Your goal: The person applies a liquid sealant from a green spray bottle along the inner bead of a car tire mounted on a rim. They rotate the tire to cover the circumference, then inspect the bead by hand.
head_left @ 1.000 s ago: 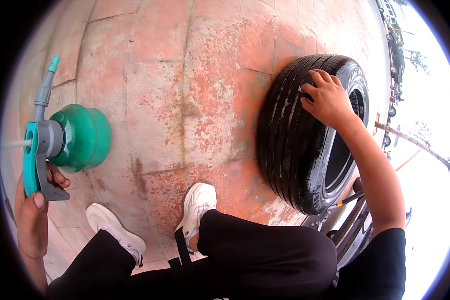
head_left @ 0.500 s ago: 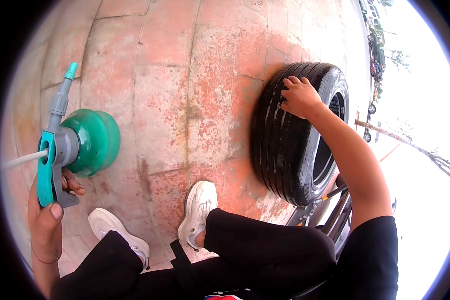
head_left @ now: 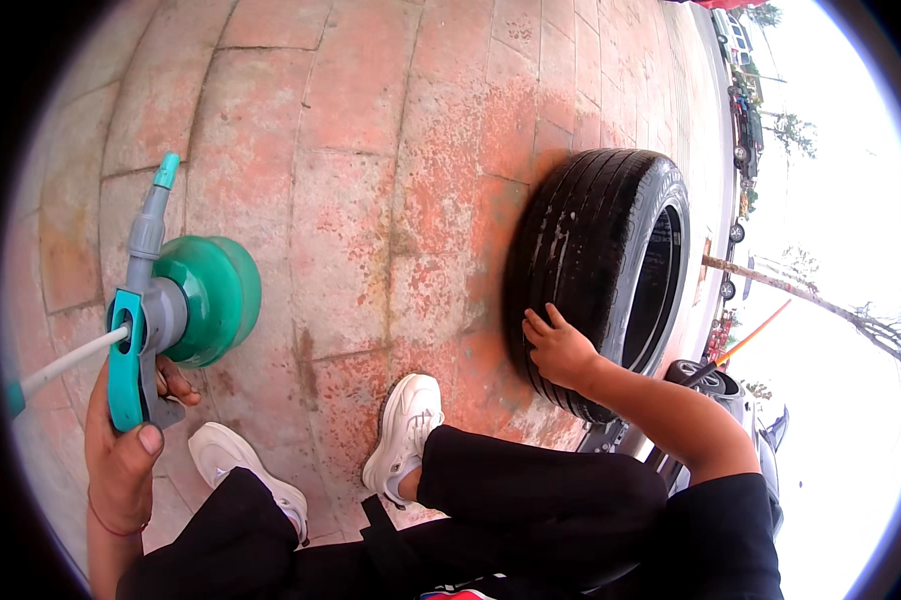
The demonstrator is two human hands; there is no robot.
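Note:
My left hand (head_left: 125, 455) is wrapped round the grey and teal handle of a pump sprayer (head_left: 215, 300). Its see-through green bottle points to the right, a grey nozzle with a teal tip extends away from me, and a white pump rod sticks out to the left. On the right stands a black car tyre (head_left: 585, 235), upright on its tread and wet-looking in places. My right hand (head_left: 560, 352) rests on the near part of the tread with fingers spread, gripping nothing.
Worn reddish paving (head_left: 350, 200) covers the ground. My white shoes (head_left: 405, 425) are planted between sprayer and tyre. Behind the tyre's near end are a dark metal frame (head_left: 600, 437) and a car (head_left: 745, 405). Parked vehicles and a bare tree (head_left: 810, 285) lie off to the right.
My right hand has slid along the tyre's tread from its far part to its near part. The sprayer stays in my left hand; the whole view has shifted slightly.

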